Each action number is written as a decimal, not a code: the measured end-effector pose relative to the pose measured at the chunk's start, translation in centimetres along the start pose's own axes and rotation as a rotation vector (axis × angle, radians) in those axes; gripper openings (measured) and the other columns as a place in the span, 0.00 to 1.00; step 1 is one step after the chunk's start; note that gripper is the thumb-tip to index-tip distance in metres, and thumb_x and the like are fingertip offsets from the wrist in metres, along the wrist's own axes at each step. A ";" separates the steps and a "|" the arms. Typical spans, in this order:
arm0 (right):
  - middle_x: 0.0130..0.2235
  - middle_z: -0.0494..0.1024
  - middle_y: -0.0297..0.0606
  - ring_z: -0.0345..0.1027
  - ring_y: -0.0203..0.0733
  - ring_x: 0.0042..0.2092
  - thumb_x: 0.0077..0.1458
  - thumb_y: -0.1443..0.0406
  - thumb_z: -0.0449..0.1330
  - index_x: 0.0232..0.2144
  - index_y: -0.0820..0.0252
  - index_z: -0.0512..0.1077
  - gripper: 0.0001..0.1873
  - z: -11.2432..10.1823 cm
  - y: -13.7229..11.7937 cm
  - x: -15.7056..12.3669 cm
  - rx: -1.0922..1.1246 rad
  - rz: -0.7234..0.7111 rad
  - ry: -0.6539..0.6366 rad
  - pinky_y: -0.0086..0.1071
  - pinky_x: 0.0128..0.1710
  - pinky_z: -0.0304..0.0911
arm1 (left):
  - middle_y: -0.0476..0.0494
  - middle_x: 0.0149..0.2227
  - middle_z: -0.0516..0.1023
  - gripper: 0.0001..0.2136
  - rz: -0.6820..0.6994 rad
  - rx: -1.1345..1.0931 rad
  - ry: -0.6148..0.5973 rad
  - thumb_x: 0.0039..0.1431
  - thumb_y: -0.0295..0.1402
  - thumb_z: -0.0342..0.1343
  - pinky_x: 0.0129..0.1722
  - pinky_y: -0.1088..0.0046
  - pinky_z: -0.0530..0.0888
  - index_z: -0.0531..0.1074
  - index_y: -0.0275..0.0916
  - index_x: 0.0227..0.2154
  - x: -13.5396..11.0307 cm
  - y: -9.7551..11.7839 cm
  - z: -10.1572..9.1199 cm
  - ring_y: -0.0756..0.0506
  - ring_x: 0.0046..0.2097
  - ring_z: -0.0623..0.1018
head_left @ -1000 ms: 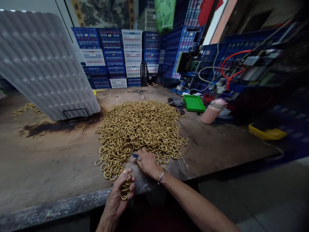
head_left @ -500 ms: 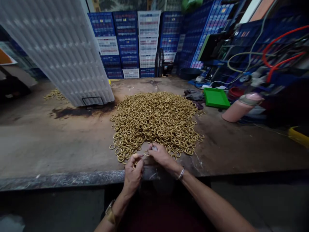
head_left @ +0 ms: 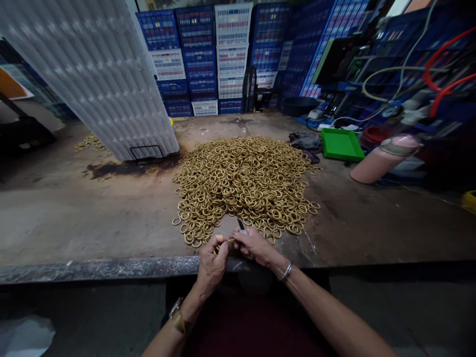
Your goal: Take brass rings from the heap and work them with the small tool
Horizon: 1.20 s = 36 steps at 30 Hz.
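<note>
Rings [head_left: 245, 171] are lying heaped; on their near side my left hand [head_left: 211, 260], fingers curled, is clasping some, while my right hand [head_left: 256, 246], closed, is gripping a tool [head_left: 241, 224]. I am favouring light pinches, tool tip facing away.

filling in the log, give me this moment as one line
left hand: holds rings | right hand: holds dark-tipped tool | ring pile: on worktable

The left fingers [head_left: 222, 252] partly hide the rings [head_left: 216, 251] they hold; the frame's edges crop the white stack [head_left: 96, 74] and a yellow object [head_left: 470, 201].
</note>
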State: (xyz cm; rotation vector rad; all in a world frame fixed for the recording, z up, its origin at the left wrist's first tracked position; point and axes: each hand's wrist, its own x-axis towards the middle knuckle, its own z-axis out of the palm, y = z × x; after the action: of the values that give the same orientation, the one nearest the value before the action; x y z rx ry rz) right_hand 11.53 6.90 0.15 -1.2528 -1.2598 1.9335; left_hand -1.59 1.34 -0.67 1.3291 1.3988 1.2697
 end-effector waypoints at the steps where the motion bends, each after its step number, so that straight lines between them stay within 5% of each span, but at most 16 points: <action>1: 0.19 0.65 0.25 0.47 0.24 0.13 0.45 0.56 0.55 0.25 0.59 0.62 0.13 0.0 0.1 0.0 -0.027 -0.026 0.014 0.21 0.11 0.41 | 0.49 0.27 0.73 0.08 -0.010 0.003 0.007 0.56 0.34 0.48 0.32 0.77 0.66 0.71 0.37 0.28 0.0 0.0 0.1 0.50 0.30 0.71; 11: 0.17 0.62 0.26 0.50 0.28 0.19 0.45 0.61 0.54 0.20 0.61 0.63 0.09 0.1 0.3 0.1 -0.318 -0.202 0.143 0.23 0.18 0.46 | 0.56 0.15 0.61 0.13 -0.419 -0.213 -0.155 0.52 0.43 0.51 0.16 0.81 0.56 0.65 0.38 0.23 -0.1 1.0 0.0 0.55 0.16 0.59; 18: 0.19 0.67 0.29 0.55 0.30 0.20 0.48 0.62 0.51 0.21 0.61 0.65 0.09 0.0 0.3 0.2 -0.336 -0.221 0.178 0.24 0.21 0.51 | 0.53 0.22 0.66 0.12 -0.427 -0.415 -0.148 0.51 0.42 0.52 0.16 0.83 0.55 0.65 0.37 0.26 -0.4 1.1 0.2 0.57 0.18 0.61; 22: 0.19 0.65 0.30 0.55 0.32 0.23 0.49 0.65 0.50 0.21 0.60 0.65 0.09 -0.3 0.5 -0.2 -0.638 -0.371 0.275 0.25 0.23 0.50 | 0.54 0.21 0.66 0.12 -0.414 -0.361 -0.087 0.51 0.42 0.52 0.15 0.83 0.55 0.64 0.36 0.26 -0.4 1.1 0.3 0.57 0.17 0.60; 26: 0.20 0.66 0.31 0.55 0.32 0.23 0.48 0.69 0.51 0.22 0.60 0.66 0.07 -0.2 1.1 -1.0 -0.970 -0.503 0.173 0.26 0.24 0.45 | 0.56 0.15 0.60 0.14 -0.352 -0.247 -0.073 0.52 0.44 0.50 0.15 0.82 0.56 0.63 0.37 0.22 -0.2 1.4 0.3 0.56 0.16 0.58; 33: 0.25 0.73 0.36 0.62 0.36 0.27 0.49 0.70 0.51 0.29 0.59 0.69 0.07 0.0 1.3 -1.2 -1.217 -0.414 0.158 0.28 0.25 0.45 | 0.56 0.15 0.59 0.15 -0.304 -0.152 -0.054 0.52 0.44 0.50 0.16 0.81 0.56 0.63 0.37 0.21 -0.6 1.9 0.1 0.55 0.17 0.58; 36: 0.28 0.74 0.38 0.65 0.37 0.29 0.49 0.70 0.51 0.32 0.59 0.69 0.09 -0.4 0.8 -1.2 -1.294 -0.319 0.201 0.28 0.27 0.46 | 0.56 0.15 0.59 0.16 -0.353 -0.169 -0.167 0.53 0.46 0.49 0.16 0.81 0.55 0.64 0.37 0.22 -1.7 2.8 -0.5 0.55 0.17 0.57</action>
State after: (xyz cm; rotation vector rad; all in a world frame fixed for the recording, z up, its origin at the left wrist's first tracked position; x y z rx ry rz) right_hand 12.45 5.76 -0.16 -1.5367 -2.5060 0.5947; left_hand -1.40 -0.56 2.07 0.9972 1.3086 0.9932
